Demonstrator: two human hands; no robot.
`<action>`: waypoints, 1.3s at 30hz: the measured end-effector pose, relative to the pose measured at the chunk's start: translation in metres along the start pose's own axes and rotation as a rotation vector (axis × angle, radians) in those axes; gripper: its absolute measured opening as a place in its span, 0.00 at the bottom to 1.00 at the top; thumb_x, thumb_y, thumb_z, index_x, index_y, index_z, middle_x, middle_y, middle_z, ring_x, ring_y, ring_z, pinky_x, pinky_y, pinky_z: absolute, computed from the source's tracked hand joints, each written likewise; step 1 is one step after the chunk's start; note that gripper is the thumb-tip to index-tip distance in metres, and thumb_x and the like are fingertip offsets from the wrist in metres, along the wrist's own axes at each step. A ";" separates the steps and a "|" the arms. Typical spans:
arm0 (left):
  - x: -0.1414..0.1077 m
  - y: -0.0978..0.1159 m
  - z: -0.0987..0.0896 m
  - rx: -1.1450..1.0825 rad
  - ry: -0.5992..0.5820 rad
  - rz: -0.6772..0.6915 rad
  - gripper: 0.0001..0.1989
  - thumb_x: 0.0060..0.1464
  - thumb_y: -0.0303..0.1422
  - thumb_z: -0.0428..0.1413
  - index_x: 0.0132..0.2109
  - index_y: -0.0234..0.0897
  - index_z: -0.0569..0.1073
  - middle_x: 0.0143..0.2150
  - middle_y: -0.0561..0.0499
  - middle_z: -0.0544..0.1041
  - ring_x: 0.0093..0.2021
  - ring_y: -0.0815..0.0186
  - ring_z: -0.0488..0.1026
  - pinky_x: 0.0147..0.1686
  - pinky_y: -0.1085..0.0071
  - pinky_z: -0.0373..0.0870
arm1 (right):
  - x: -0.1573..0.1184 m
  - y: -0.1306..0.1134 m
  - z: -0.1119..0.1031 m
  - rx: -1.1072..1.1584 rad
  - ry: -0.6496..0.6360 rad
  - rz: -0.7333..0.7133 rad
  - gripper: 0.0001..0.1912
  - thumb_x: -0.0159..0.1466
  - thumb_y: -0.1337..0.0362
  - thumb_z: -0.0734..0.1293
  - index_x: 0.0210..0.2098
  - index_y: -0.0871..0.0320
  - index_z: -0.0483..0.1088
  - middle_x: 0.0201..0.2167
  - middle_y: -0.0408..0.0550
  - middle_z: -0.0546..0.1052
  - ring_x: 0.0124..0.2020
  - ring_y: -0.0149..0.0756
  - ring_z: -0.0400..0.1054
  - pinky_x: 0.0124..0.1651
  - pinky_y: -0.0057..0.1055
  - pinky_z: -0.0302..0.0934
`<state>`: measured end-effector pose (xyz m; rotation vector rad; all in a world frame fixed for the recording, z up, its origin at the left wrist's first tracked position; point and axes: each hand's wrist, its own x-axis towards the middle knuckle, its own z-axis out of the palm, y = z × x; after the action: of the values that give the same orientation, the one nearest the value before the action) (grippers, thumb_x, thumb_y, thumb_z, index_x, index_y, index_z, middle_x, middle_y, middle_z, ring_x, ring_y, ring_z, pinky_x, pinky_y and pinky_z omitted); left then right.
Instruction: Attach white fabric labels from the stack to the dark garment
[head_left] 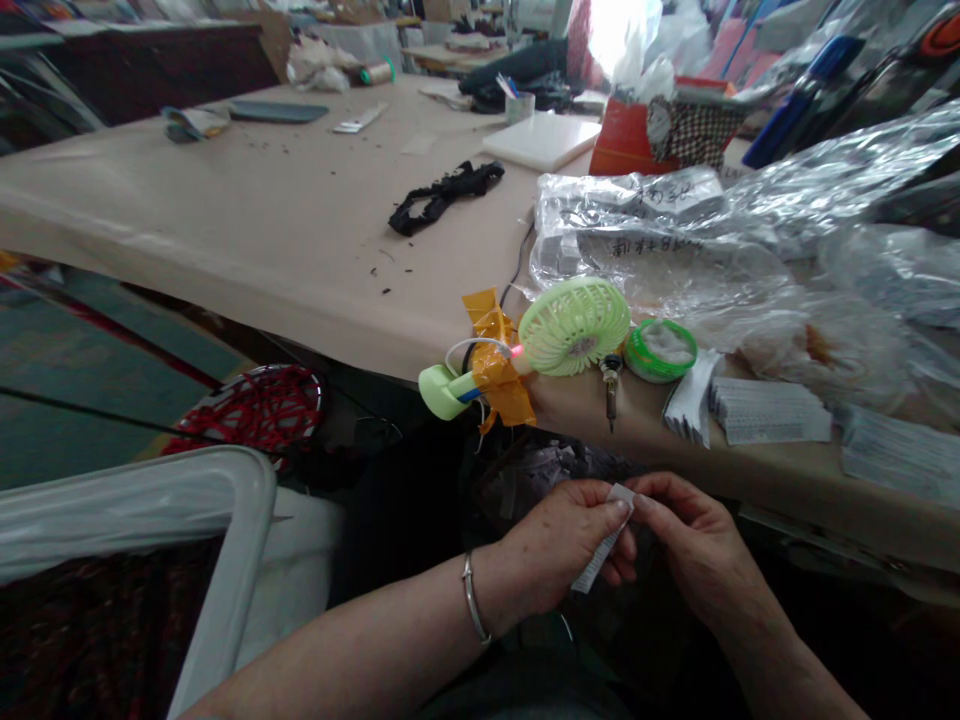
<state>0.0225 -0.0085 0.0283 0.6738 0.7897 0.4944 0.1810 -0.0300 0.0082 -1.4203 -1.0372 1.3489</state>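
Strip [598, 562] was pinched in L hand [551, 537], w/ R hand [694, 550] fingertips pinching top end. Slack grip prob. risked a drop.

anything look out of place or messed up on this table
The green handheld fan looks odd: it lies tipped over the table's edge, held by wrinkled orange tape that is peeling up at one end. Dark scraps also litter the tabletop near the crumpled black fabric.

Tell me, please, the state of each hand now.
Left hand: closed, holding a white printed label.
Right hand: fingers pinched closed at the label's upper end; grip on it unclear.
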 end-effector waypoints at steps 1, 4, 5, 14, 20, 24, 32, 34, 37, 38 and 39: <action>0.000 -0.001 0.000 0.020 0.017 0.013 0.15 0.52 0.44 0.55 0.33 0.34 0.68 0.23 0.55 0.68 0.20 0.74 0.65 0.21 0.77 0.61 | 0.001 -0.001 0.003 0.015 0.012 -0.006 0.14 0.53 0.55 0.74 0.27 0.59 0.72 0.25 0.44 0.75 0.26 0.31 0.69 0.32 0.26 0.66; 0.001 -0.002 0.000 0.090 0.065 0.056 0.14 0.54 0.41 0.51 0.30 0.34 0.67 0.23 0.54 0.68 0.21 0.73 0.65 0.23 0.75 0.61 | 0.004 -0.002 0.009 0.092 -0.053 0.023 0.13 0.55 0.55 0.72 0.26 0.58 0.70 0.22 0.42 0.73 0.22 0.29 0.66 0.27 0.26 0.64; 0.001 -0.002 -0.001 0.116 0.075 0.078 0.13 0.55 0.40 0.50 0.30 0.34 0.67 0.23 0.54 0.68 0.22 0.72 0.65 0.24 0.75 0.61 | 0.005 -0.003 0.011 0.125 -0.091 0.038 0.13 0.57 0.55 0.71 0.27 0.58 0.70 0.21 0.41 0.72 0.20 0.28 0.64 0.25 0.26 0.63; -0.001 0.017 -0.014 0.629 0.295 0.473 0.12 0.59 0.35 0.49 0.36 0.35 0.75 0.31 0.52 0.75 0.33 0.69 0.69 0.34 0.74 0.62 | 0.025 -0.022 0.023 0.030 0.028 -0.147 0.10 0.53 0.58 0.74 0.25 0.58 0.73 0.30 0.45 0.77 0.33 0.32 0.70 0.38 0.25 0.65; -0.001 0.030 -0.017 0.847 0.415 0.560 0.14 0.61 0.37 0.49 0.37 0.36 0.76 0.30 0.51 0.77 0.30 0.69 0.70 0.31 0.74 0.61 | 0.030 -0.028 0.026 -0.043 0.081 -0.146 0.12 0.53 0.56 0.73 0.27 0.58 0.72 0.26 0.43 0.75 0.26 0.29 0.67 0.29 0.24 0.62; 0.001 0.033 -0.018 0.872 0.424 0.587 0.14 0.61 0.36 0.48 0.35 0.37 0.75 0.29 0.52 0.77 0.29 0.69 0.70 0.30 0.75 0.61 | 0.029 -0.029 0.026 -0.086 0.116 -0.128 0.12 0.54 0.56 0.72 0.28 0.58 0.71 0.21 0.40 0.71 0.21 0.27 0.61 0.24 0.23 0.57; 0.004 0.037 -0.017 0.868 0.419 0.628 0.13 0.60 0.32 0.48 0.33 0.37 0.75 0.29 0.53 0.76 0.28 0.70 0.70 0.31 0.76 0.62 | 0.029 -0.037 0.031 -0.219 0.154 -0.269 0.09 0.57 0.58 0.68 0.26 0.57 0.70 0.22 0.41 0.72 0.23 0.29 0.65 0.27 0.23 0.61; 0.004 0.038 -0.017 0.860 0.422 0.634 0.13 0.60 0.32 0.48 0.33 0.37 0.75 0.29 0.53 0.77 0.29 0.70 0.70 0.31 0.76 0.62 | 0.030 -0.039 0.032 -0.224 0.152 -0.289 0.09 0.57 0.59 0.68 0.25 0.57 0.69 0.21 0.42 0.72 0.23 0.29 0.66 0.27 0.23 0.61; 0.006 0.038 -0.018 0.855 0.424 0.636 0.13 0.61 0.32 0.48 0.32 0.37 0.75 0.28 0.53 0.76 0.28 0.71 0.70 0.30 0.76 0.61 | 0.031 -0.040 0.032 -0.246 0.157 -0.299 0.09 0.57 0.59 0.68 0.25 0.57 0.69 0.21 0.41 0.72 0.23 0.29 0.66 0.26 0.23 0.61; 0.006 0.038 -0.018 0.851 0.420 0.636 0.13 0.61 0.32 0.48 0.32 0.37 0.75 0.27 0.53 0.76 0.28 0.71 0.69 0.30 0.76 0.61 | 0.031 -0.040 0.032 -0.253 0.157 -0.298 0.09 0.57 0.59 0.68 0.25 0.57 0.69 0.21 0.42 0.72 0.23 0.29 0.66 0.26 0.23 0.61; 0.006 0.038 -0.019 0.845 0.416 0.637 0.13 0.61 0.32 0.48 0.32 0.37 0.75 0.27 0.53 0.76 0.27 0.71 0.69 0.30 0.77 0.61 | 0.032 -0.040 0.031 -0.257 0.157 -0.297 0.09 0.57 0.59 0.68 0.25 0.57 0.69 0.21 0.42 0.72 0.23 0.29 0.66 0.27 0.23 0.61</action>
<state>0.0061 0.0284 0.0427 1.6693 1.1879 0.9045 0.1516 0.0122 0.0384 -1.4620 -1.2921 0.9014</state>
